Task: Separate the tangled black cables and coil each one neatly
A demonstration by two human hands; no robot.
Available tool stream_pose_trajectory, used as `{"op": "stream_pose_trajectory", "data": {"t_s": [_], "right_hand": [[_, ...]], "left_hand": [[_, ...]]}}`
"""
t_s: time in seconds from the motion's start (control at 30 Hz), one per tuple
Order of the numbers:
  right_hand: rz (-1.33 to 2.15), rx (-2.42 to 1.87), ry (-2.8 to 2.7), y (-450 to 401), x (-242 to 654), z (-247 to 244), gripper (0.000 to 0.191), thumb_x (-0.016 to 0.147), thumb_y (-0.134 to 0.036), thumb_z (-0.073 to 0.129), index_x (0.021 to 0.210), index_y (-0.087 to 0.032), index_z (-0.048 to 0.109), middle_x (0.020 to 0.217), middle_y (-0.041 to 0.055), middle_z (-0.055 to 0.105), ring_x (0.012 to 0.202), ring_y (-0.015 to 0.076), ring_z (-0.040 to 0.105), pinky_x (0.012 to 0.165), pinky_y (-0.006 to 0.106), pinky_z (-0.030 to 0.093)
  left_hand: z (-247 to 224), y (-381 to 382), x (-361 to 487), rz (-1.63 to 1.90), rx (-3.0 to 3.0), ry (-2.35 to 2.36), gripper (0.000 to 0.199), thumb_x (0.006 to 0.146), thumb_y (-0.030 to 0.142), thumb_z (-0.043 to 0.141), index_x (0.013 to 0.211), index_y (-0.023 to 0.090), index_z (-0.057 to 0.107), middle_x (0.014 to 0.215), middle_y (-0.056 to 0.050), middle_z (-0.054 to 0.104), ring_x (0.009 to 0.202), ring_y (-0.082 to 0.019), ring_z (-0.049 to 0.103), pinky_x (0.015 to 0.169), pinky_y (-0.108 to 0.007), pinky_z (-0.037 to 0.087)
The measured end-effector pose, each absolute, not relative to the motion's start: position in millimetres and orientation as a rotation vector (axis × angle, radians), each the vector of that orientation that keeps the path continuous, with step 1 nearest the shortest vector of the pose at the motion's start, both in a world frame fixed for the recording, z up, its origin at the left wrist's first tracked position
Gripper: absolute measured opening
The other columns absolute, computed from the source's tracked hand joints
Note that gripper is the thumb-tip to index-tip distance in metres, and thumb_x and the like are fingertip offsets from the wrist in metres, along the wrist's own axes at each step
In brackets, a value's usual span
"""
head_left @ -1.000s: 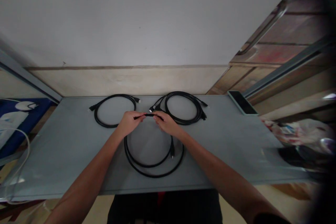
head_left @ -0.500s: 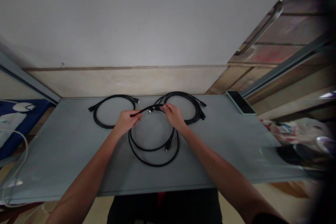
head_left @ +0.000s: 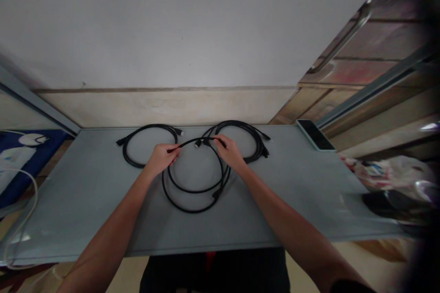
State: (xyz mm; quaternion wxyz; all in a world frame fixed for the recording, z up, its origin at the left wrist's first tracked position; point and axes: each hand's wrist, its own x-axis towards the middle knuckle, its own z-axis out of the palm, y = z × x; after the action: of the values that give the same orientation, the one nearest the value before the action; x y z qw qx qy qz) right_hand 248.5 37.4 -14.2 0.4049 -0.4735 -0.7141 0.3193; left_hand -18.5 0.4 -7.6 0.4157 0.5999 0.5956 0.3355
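Observation:
A black cable runs between my two hands, its upper stretch held up in a shallow arch. My left hand is closed on its left part, my right hand pinches it on the right. Below the hands, loops of black cable hang or lie over the grey table, with a black plug at their lower right. Behind my left hand lies a coiled black cable with a plug at each end. Another black coil, of several turns, lies behind my right hand.
A phone in a pale green case lies at the table's back right corner. A wall stands behind the table. On the left are a blue surface and a white cord; plastic bags are at the right.
My left hand has moved slightly left, and more cable shows between my hands. The hanging loops and their lower plug have shifted left. My right hand has hardly moved.

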Motion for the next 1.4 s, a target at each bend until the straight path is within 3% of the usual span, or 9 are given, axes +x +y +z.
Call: {"op": "stream_pose_trajectory", "data": {"t_s": [0.13,0.47,0.53,0.67,0.73,1.07,1.27,1.4], "right_hand": [[0.743,-1.156,-1.947,32,244,-12,0.027,0.093,-0.029,0.048,0.109,-0.019,0.068,0.103,0.0076,0.072,0.088,0.0190,0.066,0.081,0.032,0.050],[0.402,-1.114,-2.435,5,233,-4,0.027,0.098,-0.028,0.045,0.117,-0.019,0.063,0.108,0.0123,0.068,0.096,0.0222,0.065,0.085,0.034,0.049],[0.409,-1.118,-2.418,6,231,-8,0.026,0.099,-0.027,0.044,0.111,-0.019,0.065,0.103,0.0110,0.069,0.094,0.0212,0.065,0.084,0.033,0.049],[0.431,-1.197,-2.250,15,233,-16,0.025,0.099,-0.026,0.043,0.102,-0.018,0.067,0.091,0.0089,0.069,0.083,0.0199,0.064,0.077,0.030,0.047],[0.419,-1.235,-2.142,22,237,-18,0.024,0.098,-0.026,0.044,0.100,-0.018,0.067,0.089,0.0089,0.070,0.081,0.0202,0.064,0.076,0.030,0.047],[0.188,-1.396,-1.756,41,261,-8,0.027,0.095,-0.029,0.044,0.090,-0.019,0.068,0.087,0.0118,0.070,0.083,0.0257,0.064,0.077,0.035,0.047],[0.197,-1.402,-1.795,37,255,-9,0.028,0.097,-0.027,0.038,0.092,-0.017,0.064,0.085,0.0118,0.066,0.081,0.0247,0.061,0.076,0.035,0.046],[0.254,-1.337,-1.938,33,252,-6,0.025,0.097,-0.026,0.040,0.098,-0.017,0.063,0.087,0.0112,0.064,0.082,0.0235,0.059,0.077,0.034,0.045]], "left_hand": [[-6,-3,-16,0.820,1.670,1.486,0.042,0.085,0.046,0.059,0.105,0.013,0.076,0.058,-0.002,0.063,0.046,-0.012,0.050,0.045,-0.023,0.038],[6,-7,3,0.705,2.082,1.346,0.031,0.091,0.034,0.055,0.108,0.019,0.076,0.090,-0.011,0.075,0.083,-0.022,0.066,0.079,-0.029,0.047],[6,-9,7,0.706,2.050,1.348,0.032,0.090,0.034,0.055,0.109,0.019,0.076,0.085,-0.010,0.075,0.078,-0.021,0.066,0.077,-0.029,0.048],[5,-13,10,0.692,1.841,1.414,0.035,0.090,0.039,0.054,0.107,0.016,0.075,0.057,-0.002,0.064,0.048,-0.015,0.055,0.055,-0.025,0.044],[4,-13,8,0.700,1.748,1.418,0.036,0.089,0.042,0.054,0.100,0.015,0.075,0.053,0.000,0.059,0.042,-0.013,0.051,0.048,-0.024,0.040],[5,-5,2,0.740,1.601,1.360,0.034,0.085,0.048,0.057,0.072,0.017,0.063,0.055,0.000,0.059,0.049,-0.013,0.055,0.051,-0.024,0.041],[-2,-3,2,0.794,1.596,1.357,0.031,0.090,0.046,0.048,0.075,0.019,0.056,0.062,0.000,0.061,0.047,-0.013,0.054,0.050,-0.025,0.042],[-8,-1,-1,0.769,1.617,1.378,0.033,0.092,0.046,0.044,0.088,0.018,0.061,0.063,0.000,0.061,0.045,-0.013,0.053,0.047,-0.025,0.040]]}}
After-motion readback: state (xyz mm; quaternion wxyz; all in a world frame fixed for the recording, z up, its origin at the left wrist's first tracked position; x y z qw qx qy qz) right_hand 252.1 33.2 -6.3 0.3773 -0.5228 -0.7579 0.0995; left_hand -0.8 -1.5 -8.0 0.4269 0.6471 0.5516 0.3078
